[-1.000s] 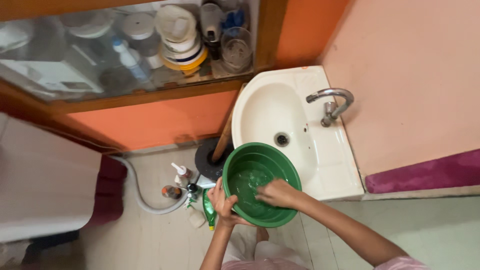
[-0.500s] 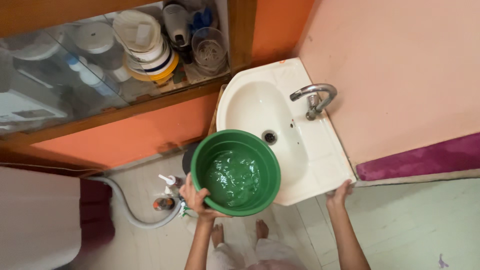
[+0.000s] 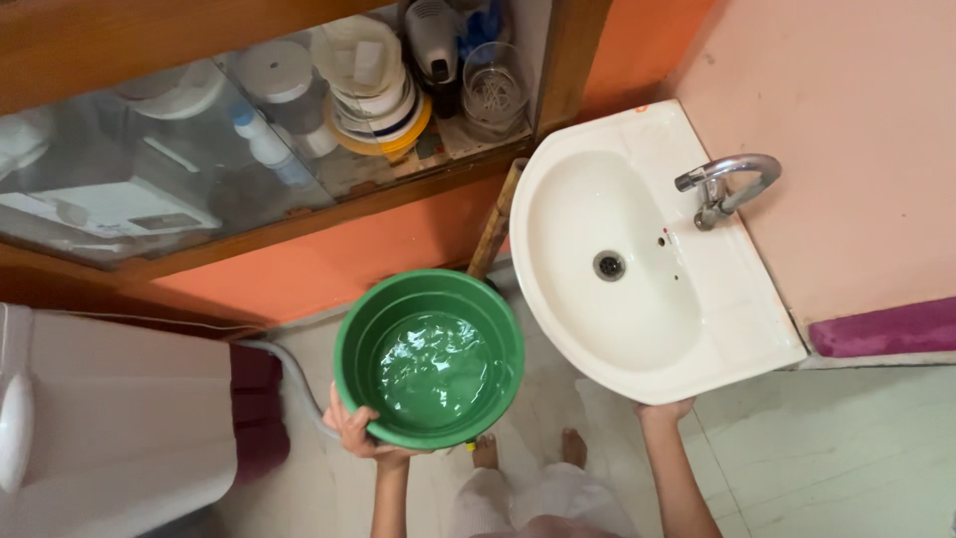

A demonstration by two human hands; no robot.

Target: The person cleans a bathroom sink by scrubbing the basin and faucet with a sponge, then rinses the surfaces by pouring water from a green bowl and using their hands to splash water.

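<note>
A round green basin (image 3: 429, 357) with rippling water in it is held level at the left of a white wall sink (image 3: 637, 249). My left hand (image 3: 351, 430) grips the basin's near left rim from below. My right hand (image 3: 664, 409) rests on the sink's front edge, fingers curled under it. The basin stands apart from the sink, over the floor. My bare feet (image 3: 528, 450) show below the basin.
A chrome tap (image 3: 727, 184) sits at the sink's right. A glass-fronted wooden cabinet (image 3: 259, 130) with plates, a bottle and containers runs along the orange wall. A white appliance (image 3: 110, 418) and grey hose (image 3: 294, 374) stand left. A wooden stick (image 3: 495, 224) leans by the sink.
My right hand left the water in the basin and went to the sink's front edge. The basin has moved left, off the sink, held by my left hand alone.
</note>
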